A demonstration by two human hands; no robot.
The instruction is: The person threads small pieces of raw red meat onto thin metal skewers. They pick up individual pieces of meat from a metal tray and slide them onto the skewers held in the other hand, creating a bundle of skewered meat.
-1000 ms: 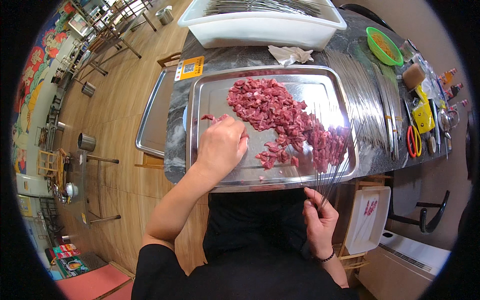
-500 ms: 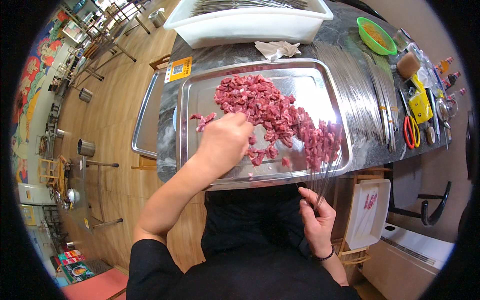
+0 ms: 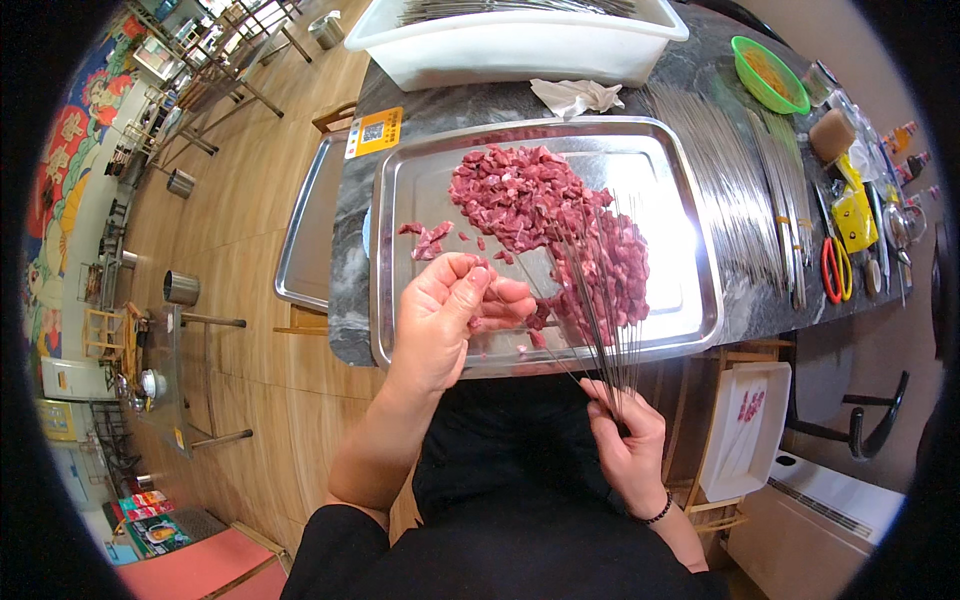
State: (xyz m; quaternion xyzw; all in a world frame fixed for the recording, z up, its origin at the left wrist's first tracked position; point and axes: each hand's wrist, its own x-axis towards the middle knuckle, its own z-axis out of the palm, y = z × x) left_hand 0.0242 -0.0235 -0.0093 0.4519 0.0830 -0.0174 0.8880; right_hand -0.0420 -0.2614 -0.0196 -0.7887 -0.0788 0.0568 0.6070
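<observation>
Over the left half of a steel tray, my left hand is closed with small bits of raw red meat at its fingers, thumb against index finger. My right hand, wearing a dark bead bracelet, grips a bundle of thin metal skewers by their lower ends in front of the tray. The skewers fan upward over the meat. One leans apart from the rest, toward my left fingers. A pile of cut raw meat covers the tray's middle, with a few loose pieces at its left.
A white bin of skewers stands behind the tray. More skewers lie to the right, then scissors and a green bowl. Lower right, a white tray holds some skewered meat. Another steel tray sits at left.
My left hand has lifted off the meat and turned palm inward, fingers pinched. The skewer bundle has swung left over the pile, with one skewer now angled toward my left hand.
</observation>
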